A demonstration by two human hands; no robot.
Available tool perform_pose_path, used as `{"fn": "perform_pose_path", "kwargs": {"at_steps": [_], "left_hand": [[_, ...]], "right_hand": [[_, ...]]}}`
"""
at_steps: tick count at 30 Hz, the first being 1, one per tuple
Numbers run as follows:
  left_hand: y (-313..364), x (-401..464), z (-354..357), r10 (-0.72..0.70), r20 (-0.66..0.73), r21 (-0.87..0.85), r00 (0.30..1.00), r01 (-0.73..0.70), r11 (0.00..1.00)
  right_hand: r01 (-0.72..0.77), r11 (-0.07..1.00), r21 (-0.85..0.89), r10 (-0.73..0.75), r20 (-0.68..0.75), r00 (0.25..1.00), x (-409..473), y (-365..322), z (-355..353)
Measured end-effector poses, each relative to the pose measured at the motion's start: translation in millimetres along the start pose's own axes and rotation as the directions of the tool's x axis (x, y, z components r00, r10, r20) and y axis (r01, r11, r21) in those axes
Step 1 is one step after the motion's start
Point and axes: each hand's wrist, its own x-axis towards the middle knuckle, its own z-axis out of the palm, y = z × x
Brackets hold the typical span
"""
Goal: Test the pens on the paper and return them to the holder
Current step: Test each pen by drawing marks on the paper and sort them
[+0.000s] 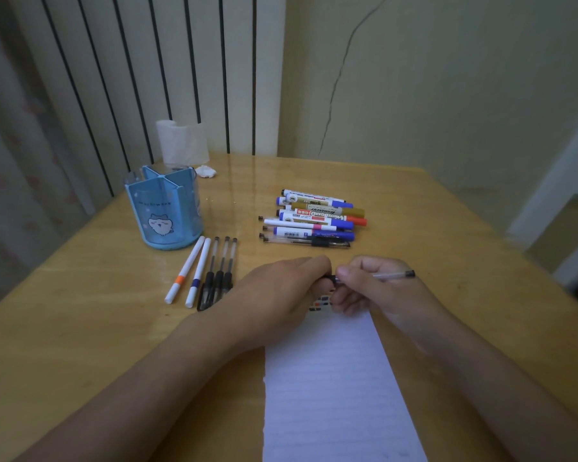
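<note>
Just beyond the far edge of the lined paper [334,388], the right hand [367,285] grips a clear gel pen [392,275] while the left hand [281,288] pinches its black cap [329,279]. Left of the paper lie five pens [204,271] before a blue divided holder [164,208]; a marker pile [314,218] lies beyond the paper.

Dim, soft, wide-angle edge warping.

On the table [80,328], the holder [164,211] stands far left. A row of pens [207,271] lies just near of it. A pile of markers [314,218] lies right. The paper [331,395] lies nearest, both hands at its far end.
</note>
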Motion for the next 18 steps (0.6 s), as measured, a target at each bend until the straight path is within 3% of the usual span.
{"fn": "perform_pose_path", "kwargs": {"at_steps": [14, 18], "left_hand": [[-9, 3, -11, 0.017, -0.004, -0.118, 1.0, -0.018, 0.993], [-15, 2, -17, -0.082, 0.004, -0.103, 0.997, 0.082, 0.991]], "right_hand": [[0.064, 0.998, 0.03, -0.065, 0.062, 0.996, -2, -7, -7], [0.04, 0.995, 0.088, -0.036, -0.042, 0.998, -1, -8, -13]]}}
